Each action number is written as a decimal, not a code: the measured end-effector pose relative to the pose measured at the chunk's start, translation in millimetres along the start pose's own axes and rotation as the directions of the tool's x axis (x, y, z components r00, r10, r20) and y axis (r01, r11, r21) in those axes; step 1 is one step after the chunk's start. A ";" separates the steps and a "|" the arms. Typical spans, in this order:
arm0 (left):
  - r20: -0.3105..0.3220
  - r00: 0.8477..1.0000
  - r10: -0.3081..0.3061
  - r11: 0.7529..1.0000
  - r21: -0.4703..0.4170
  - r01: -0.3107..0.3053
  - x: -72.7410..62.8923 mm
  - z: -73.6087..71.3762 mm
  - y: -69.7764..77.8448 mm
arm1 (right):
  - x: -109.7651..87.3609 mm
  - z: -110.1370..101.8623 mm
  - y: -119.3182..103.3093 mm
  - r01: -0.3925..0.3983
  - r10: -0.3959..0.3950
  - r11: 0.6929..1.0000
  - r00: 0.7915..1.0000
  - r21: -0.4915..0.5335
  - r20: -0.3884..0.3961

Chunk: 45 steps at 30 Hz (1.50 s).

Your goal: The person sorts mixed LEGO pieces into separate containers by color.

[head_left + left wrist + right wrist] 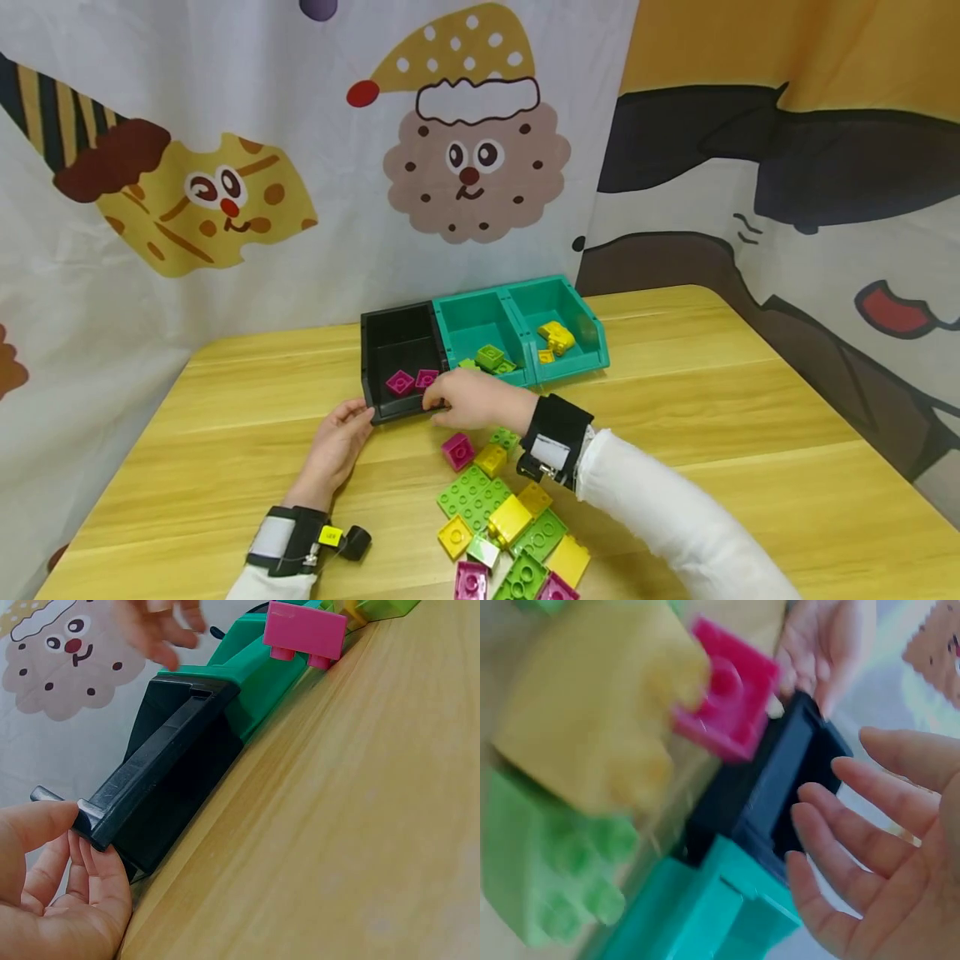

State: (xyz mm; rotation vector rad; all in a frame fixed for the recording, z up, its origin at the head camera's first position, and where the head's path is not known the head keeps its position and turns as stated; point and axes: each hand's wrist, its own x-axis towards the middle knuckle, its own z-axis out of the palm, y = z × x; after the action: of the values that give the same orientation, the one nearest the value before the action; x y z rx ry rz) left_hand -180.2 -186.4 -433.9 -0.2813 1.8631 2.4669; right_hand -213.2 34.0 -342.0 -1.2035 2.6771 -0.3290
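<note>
My left hand pinches the front left corner of the black bin, thumb on the rim and fingers under it, as the left wrist view shows. Over the bin's right front edge is my right hand, its fingers loosely spread and holding nothing in the right wrist view. Inside the black bin lie two magenta bricks. Just in front of it a loose magenta brick sits on the table, with a yellow brick beside it.
Two joined teal bins stand against the black one: the middle bin holds green bricks, the right bin yellow ones. A pile of green, yellow and magenta bricks spreads toward the table's near edge. A printed curtain hangs behind.
</note>
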 end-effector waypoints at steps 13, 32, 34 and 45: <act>0.002 1.000 0.006 1.000 -0.015 -0.006 0.2 -1.2 -2.0 | -17.0 19.9 -16.1 0.025 -0.013 0.997 0.988 -0.080 0.152; 0.007 1.000 0.006 1.000 -0.017 -0.006 -0.8 -0.9 -1.7 | -16.8 38.5 -6.6 0.017 0.000 0.994 0.988 -0.103 0.157; 0.007 1.000 0.006 1.000 -0.019 -0.006 -0.7 -1.0 -1.8 | -15.9 38.3 -6.4 0.016 0.000 0.995 0.987 -0.096 0.160; 0.004 1.000 0.003 1.000 -0.020 -0.003 0.8 -1.2 -2.2 | -8.3 32.5 -2.1 0.077 -0.069 0.995 0.991 -0.064 0.111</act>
State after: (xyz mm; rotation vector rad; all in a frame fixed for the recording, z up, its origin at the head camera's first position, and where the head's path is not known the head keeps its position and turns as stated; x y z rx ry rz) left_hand -180.5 -187.0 -436.4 -0.2749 1.8404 2.4870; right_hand -197.9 34.9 -371.9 -1.3021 2.5747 -0.1785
